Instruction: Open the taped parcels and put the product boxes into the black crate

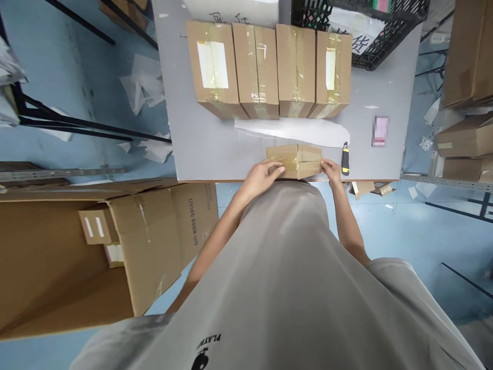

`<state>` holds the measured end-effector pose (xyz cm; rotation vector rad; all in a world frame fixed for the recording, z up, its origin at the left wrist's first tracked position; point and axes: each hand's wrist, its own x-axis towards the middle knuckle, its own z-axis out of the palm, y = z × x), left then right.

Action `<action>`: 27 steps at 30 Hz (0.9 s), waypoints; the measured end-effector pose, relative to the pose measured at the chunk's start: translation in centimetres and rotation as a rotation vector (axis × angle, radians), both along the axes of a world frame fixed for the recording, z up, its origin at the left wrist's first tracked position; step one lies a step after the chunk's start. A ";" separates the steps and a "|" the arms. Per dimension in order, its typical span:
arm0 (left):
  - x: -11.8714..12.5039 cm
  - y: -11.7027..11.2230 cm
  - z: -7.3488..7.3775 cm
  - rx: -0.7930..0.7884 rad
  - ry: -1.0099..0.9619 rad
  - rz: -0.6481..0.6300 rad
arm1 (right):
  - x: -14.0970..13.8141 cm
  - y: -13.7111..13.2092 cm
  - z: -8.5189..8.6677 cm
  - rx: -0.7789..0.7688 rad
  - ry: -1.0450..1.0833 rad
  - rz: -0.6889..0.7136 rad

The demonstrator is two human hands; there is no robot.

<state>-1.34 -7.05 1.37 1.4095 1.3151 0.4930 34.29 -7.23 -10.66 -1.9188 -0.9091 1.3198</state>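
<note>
A small cardboard box (295, 160) with clear tape down its middle sits at the table's near edge, against my shirt. My left hand (265, 174) lies at its left end, thumb stretched over the box and fingers curled along the side. At the right end, my right hand (329, 169) pinches the box's edge between thumb and fingers. A black and yellow box cutter (345, 159) lies just right of that hand. Behind the small box is a strip of white paper (296, 132).
Several taped cardboard boxes (257, 72) stand in a row at the back of the grey table (200, 149). A black plastic crate (370, 61) is at the back right, a pink item (380, 131) nearer. A large open carton (162, 236) stands at left below the table.
</note>
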 end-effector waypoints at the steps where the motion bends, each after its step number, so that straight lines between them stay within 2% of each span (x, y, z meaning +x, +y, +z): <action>1: -0.9 0.0 -0.5 -0.031 0.020 0.050 | -0.2 0.1 0.2 -0.042 0.014 -0.025; 5: -3.3 -0.3 -2.6 -0.173 0.018 0.227 | -1.4 0.8 1.0 -0.129 0.093 -0.024; 10: -3.2 -0.5 -4.3 -0.284 -0.082 0.407 | -2.7 1.7 1.7 -0.055 0.010 0.018; 15: -2.9 -0.5 -4.5 -0.289 -0.090 0.446 | -4.0 0.9 2.1 0.021 -0.132 0.057; 19: -4.1 -0.3 -6.1 -0.257 -0.122 0.451 | -6.8 -0.4 3.1 0.031 -0.191 0.103; 23: -6.6 0.1 -8.8 -0.269 -0.018 0.435 | -10.9 -1.2 5.7 0.016 -0.348 0.178; 27: -10.5 1.0 -11.4 -0.369 -0.091 0.500 | -16.2 -2.3 10.6 0.029 -0.483 0.322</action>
